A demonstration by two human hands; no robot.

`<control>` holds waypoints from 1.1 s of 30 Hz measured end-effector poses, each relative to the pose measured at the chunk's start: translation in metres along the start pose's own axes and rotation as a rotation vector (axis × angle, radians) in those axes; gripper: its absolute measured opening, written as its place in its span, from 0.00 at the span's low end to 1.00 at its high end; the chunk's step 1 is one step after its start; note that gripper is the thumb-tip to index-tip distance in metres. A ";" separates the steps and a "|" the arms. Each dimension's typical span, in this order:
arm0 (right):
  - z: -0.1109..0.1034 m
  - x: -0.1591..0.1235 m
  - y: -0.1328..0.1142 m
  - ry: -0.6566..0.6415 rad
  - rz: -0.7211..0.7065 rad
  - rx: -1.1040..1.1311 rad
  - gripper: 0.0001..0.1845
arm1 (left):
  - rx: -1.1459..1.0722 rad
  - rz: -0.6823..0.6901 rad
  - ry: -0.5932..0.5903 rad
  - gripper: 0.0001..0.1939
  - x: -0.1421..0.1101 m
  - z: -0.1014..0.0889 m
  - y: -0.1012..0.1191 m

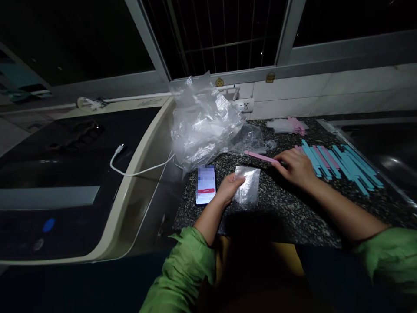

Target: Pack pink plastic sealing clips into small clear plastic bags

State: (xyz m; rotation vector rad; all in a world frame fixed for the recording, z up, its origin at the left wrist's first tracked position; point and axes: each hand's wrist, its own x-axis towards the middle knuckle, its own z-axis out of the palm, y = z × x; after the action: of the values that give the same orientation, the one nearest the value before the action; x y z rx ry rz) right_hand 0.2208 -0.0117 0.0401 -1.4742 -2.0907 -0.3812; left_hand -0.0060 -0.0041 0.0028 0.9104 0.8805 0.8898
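My left hand (pixel 230 188) pinches a small clear plastic bag (pixel 248 187) by its left side, low over the dark speckled counter (pixel 276 213). Between the fingers of my right hand (pixel 296 167) is one end of a flat pink strip (pixel 260 157), whose other end points left above the bag. To the right of that hand lies a loose row of light blue strips (pixel 350 167) with a few pink strips (pixel 329 157) among them. Farther back rests a small stack of clear bags with pink strips (pixel 297 125).
A lit phone (pixel 206 184) lies left of my left hand. Crumpled clear plastic (pixel 205 126) is heaped behind it. On the left stands a dark-topped washing machine (pixel 120 174) with a white cable (pixel 140 171) across it. A sink (pixel 391 152) borders the counter's right.
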 end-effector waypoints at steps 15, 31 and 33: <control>0.010 -0.012 -0.030 0.128 -0.214 0.147 0.08 | -0.094 -0.066 -0.022 0.19 0.001 0.002 0.001; 0.018 -0.021 -0.028 0.095 -0.233 0.156 0.09 | -0.064 -0.031 -0.078 0.25 -0.004 0.000 0.009; 0.019 -0.021 -0.027 0.086 -0.232 0.159 0.09 | -0.058 -0.015 -0.061 0.26 -0.002 -0.001 0.007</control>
State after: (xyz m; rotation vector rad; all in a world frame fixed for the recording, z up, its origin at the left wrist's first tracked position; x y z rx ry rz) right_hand 0.1956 -0.0285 0.0148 -1.1095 -2.1746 -0.3494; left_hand -0.0091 -0.0031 0.0096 0.8755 0.8038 0.8660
